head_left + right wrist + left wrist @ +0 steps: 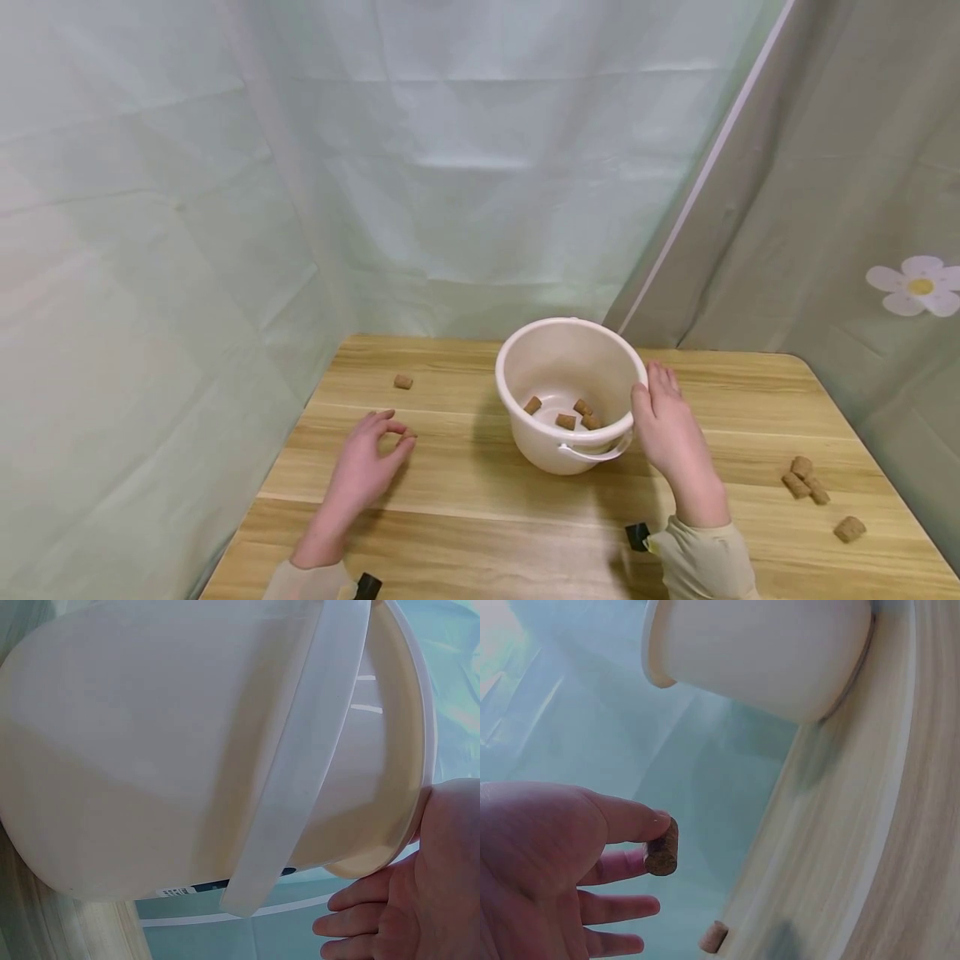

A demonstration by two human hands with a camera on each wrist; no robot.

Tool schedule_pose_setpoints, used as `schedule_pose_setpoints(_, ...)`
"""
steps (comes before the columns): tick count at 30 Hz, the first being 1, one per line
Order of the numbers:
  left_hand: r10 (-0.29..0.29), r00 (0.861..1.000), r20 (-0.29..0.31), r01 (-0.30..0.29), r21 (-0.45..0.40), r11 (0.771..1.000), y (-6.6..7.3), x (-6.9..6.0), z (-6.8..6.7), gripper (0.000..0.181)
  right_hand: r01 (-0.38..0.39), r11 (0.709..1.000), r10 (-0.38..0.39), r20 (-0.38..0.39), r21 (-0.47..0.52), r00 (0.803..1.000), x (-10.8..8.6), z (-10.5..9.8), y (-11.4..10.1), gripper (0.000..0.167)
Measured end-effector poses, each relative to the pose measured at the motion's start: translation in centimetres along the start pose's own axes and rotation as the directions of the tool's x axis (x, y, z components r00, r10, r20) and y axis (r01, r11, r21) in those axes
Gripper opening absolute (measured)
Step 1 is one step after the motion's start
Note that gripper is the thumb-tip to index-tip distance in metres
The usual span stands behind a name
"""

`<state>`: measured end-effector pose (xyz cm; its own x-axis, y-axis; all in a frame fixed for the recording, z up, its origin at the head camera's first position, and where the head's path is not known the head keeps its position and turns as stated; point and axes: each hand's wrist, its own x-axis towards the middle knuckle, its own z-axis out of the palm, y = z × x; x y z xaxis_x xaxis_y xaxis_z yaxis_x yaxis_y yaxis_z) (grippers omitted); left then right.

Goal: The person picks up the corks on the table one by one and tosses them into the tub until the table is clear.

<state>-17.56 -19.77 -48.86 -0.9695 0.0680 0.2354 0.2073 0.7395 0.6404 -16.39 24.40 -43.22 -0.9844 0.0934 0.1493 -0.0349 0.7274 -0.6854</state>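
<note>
Low over the left part of the table, my left hand [365,462] pinches a small brown cork [662,851] between thumb and index finger. The other fingers of that hand extend free in the left wrist view. A white plastic bucket [536,443] stands upright at the middle of the table, its handle [597,457] hanging down at the front. Several corks [566,422] lie on its bottom. At the bucket's right side, my right hand [670,433] holds the rim [430,742], thumb over the edge and fingers outside. The thumb is hidden in the right wrist view.
One loose cork [403,382] lies at the back left of the wooden table [450,542]. On the right are a small cluster of corks [804,481] and a single cork [850,529]. Pale curtains [480,183] hang close behind and beside the table.
</note>
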Motion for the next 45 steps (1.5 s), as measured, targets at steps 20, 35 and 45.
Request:
schedule_pose_setpoints(20, 0.076, 0.997, 0.012, -0.075, -0.044, 0.996, 2.8, 0.6, 0.2, 0.013, 0.002, 1.000, -0.002, 0.000, 0.000, 1.000, 0.1, 0.1, 0.2, 0.073)
schedule_pose_setpoints(35, 0.125, 0.992, 0.026, -0.121, -0.109, 0.987, 6.5, 1.5, 1.0, 0.011, -0.002, 1.000, 0.002, 0.002, 0.005, 1.000, 0.0, 0.0, 0.0, 0.072)
schedule_pose_setpoints(45, 0.168, 0.986, 0.022, -0.164, -0.121, 0.979, 8.3, 1.8, 1.5, 0.011, 0.013, 1.000, -0.013, -0.008, -0.006, 1.000, 0.0, 0.0, -0.1, 0.071)
